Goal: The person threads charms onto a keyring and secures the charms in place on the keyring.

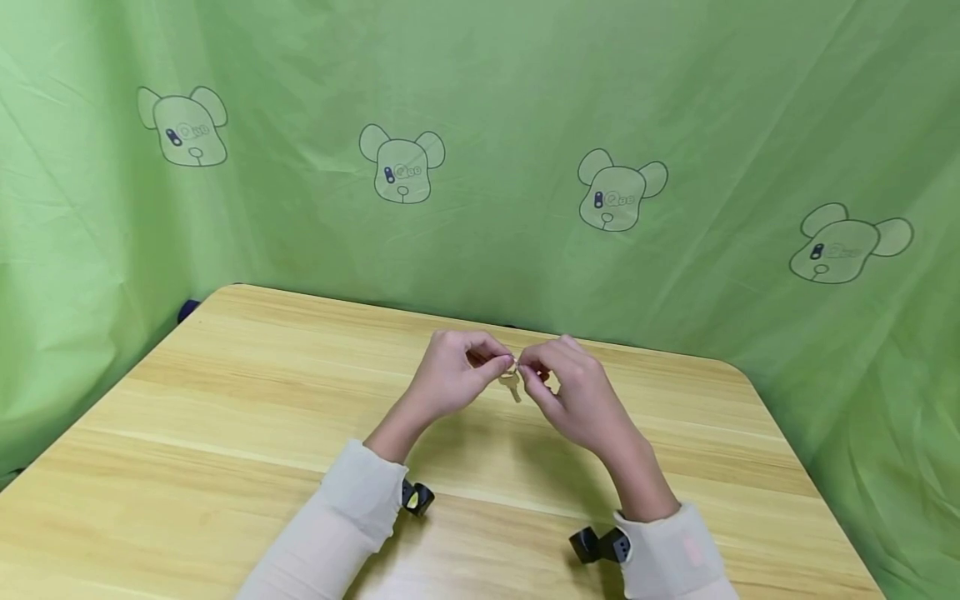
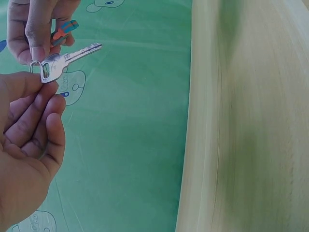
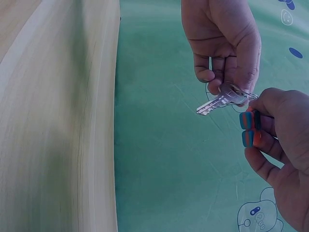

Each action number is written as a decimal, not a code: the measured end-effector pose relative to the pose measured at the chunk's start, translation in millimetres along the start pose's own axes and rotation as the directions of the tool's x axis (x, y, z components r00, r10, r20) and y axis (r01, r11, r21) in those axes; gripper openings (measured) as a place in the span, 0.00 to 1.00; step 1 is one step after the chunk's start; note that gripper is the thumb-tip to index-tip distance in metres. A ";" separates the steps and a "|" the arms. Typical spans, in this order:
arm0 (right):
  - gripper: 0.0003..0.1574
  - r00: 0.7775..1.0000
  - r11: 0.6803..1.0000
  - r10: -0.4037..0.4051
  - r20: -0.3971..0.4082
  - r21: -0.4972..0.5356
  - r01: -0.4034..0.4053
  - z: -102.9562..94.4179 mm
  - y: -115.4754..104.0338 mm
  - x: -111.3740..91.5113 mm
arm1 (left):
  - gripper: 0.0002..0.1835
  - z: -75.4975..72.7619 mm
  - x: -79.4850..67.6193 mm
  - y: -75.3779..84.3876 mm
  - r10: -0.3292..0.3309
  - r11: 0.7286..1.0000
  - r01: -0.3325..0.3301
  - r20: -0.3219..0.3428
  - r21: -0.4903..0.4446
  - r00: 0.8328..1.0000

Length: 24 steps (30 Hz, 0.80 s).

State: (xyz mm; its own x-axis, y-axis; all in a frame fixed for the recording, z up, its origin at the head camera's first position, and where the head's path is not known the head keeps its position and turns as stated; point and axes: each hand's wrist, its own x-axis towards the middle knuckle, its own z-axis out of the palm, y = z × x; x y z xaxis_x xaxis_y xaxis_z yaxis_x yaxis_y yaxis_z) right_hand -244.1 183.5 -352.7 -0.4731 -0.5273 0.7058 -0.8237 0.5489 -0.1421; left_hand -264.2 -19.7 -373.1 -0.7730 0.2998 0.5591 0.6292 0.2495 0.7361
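Between my hands, above the wooden table, hangs a silver key (image 2: 57, 66) threaded on a small metal split ring (image 3: 252, 95). My left hand (image 1: 459, 372) pinches the ring by the key's head between thumb and index finger. From the other side, my right hand (image 1: 576, 392) pinches the ring with thumb and index finger. A small orange and teal piece (image 3: 248, 129) hangs under the right fingertips, against the curled fingers. The key's blade (image 3: 206, 108) points away from both hands, toward the table side in the wrist views.
The light wood-grain table (image 1: 247, 400) spreads under both forearms. A green curtain (image 1: 495, 83) with printed bear heads closes off the back and sides. Black wrist cameras (image 1: 592, 546) sit at both cuffs.
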 end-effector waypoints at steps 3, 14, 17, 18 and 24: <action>0.06 1.000 1.000 0.003 0.004 -0.001 -0.003 0.7 0.1 -0.1 | 0.03 -0.3 -0.3 0.0 -0.012 1.000 0.012 -0.001 -0.005 1.000; 0.07 1.000 1.000 0.008 -0.002 0.002 -0.008 1.0 -0.6 -0.5 | 0.03 -1.3 0.1 1.1 -0.035 0.999 0.035 -0.025 0.003 0.999; 0.07 1.000 1.000 0.010 -0.003 0.000 -0.010 1.2 -0.9 -0.3 | 0.03 -1.1 0.3 1.3 -0.026 1.000 0.026 -0.032 -0.001 0.999; 0.07 1.000 1.000 0.009 -0.003 -0.001 -0.009 1.4 -0.9 -0.3 | 0.02 -1.0 0.5 1.6 -0.019 1.000 0.019 -0.034 -0.007 0.999; 0.06 1.000 1.000 0.015 0.000 -0.005 -0.015 2.4 -0.6 -0.2 | 0.02 -0.5 1.2 1.8 0.006 1.000 -0.006 -0.013 -0.022 1.000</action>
State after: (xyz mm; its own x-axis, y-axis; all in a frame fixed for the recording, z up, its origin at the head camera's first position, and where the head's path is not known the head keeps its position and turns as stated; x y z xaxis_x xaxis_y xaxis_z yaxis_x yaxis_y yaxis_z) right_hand -244.2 181.7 -354.4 -0.4856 -0.5192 0.7033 -0.8149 0.5600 -0.1493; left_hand -264.1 -19.3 -370.9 -0.7704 0.2891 0.5683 0.6320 0.2278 0.7408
